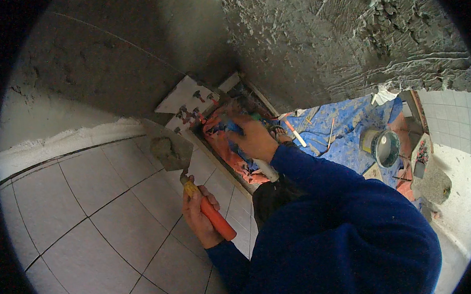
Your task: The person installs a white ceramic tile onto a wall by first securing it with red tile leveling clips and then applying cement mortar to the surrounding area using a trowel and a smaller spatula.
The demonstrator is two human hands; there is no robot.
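Well, the left hand [197,216] grips an orange-handled trowel [190,189] (right hand [257,139] blurred).

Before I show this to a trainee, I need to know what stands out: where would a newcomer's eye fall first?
Likely on the orange-handled trowel left of centre, gripped in the left hand with pale tiles behind. Next, the bright blue sheet right of centre, a bucket near its right edge. The rough grey wall at upper right also draws notice.
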